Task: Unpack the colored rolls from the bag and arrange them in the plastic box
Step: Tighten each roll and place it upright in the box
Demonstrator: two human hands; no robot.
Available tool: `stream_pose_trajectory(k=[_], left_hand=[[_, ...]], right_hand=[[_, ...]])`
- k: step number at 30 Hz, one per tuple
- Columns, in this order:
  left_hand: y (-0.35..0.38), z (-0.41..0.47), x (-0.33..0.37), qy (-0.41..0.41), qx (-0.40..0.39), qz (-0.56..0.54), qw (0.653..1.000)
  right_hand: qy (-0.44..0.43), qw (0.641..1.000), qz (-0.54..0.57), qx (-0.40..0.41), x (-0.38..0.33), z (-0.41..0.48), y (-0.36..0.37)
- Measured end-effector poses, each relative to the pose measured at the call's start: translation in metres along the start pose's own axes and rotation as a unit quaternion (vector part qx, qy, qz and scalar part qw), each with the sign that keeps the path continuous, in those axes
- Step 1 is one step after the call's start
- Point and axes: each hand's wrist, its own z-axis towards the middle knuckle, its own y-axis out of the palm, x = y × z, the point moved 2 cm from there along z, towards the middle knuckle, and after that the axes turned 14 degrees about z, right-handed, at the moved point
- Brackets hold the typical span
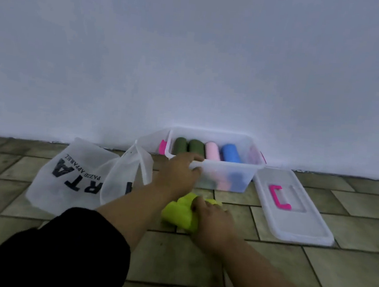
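A clear plastic box [254,165] stands on the floor against the wall. Inside lie two dark green rolls [188,146], a pink roll [213,150] and a blue roll [230,152], side by side. My left hand [176,174] rests on the box's front rim, fingers curled over it. My right hand [213,219] presses on yellow-green rolls [178,213] lying on the floor in front of the box. A white translucent bag [76,176] with black lettering lies to the left, its mouth open toward the box.
The box's clear lid [303,223] with a pink handle [279,197] lies flat on the tiled floor to the right. A pink latch [162,147] shows on the box's left side. A plain white wall rises behind.
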Motion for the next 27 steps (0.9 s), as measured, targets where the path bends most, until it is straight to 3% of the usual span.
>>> stream_pose_trajectory(k=[3,7,12,20,27], left_hand=[[0.011,-0.027,-0.013,-0.008,-0.120,0.008,0.993],[0.035,-0.063,-0.023,-0.005,-0.271,0.030,0.962],[0.046,-0.079,-0.027,-0.002,-0.294,0.090,0.952],[0.057,-0.082,-0.034,-0.007,-0.284,0.103,0.953],[0.061,-0.080,-0.047,0.057,-0.327,0.140,0.933]], right_hand=[[-0.049,0.997,-0.016,-0.050,0.010,-0.026,-0.006],[-0.068,0.997,-0.021,-0.027,0.018,-0.054,-0.003],[-0.043,0.998,-0.027,-0.025,0.013,-0.068,0.002],[-0.090,0.995,-0.052,0.005,0.013,-0.086,-0.012],[0.008,0.996,0.084,-0.012,0.029,-0.072,-0.026]])
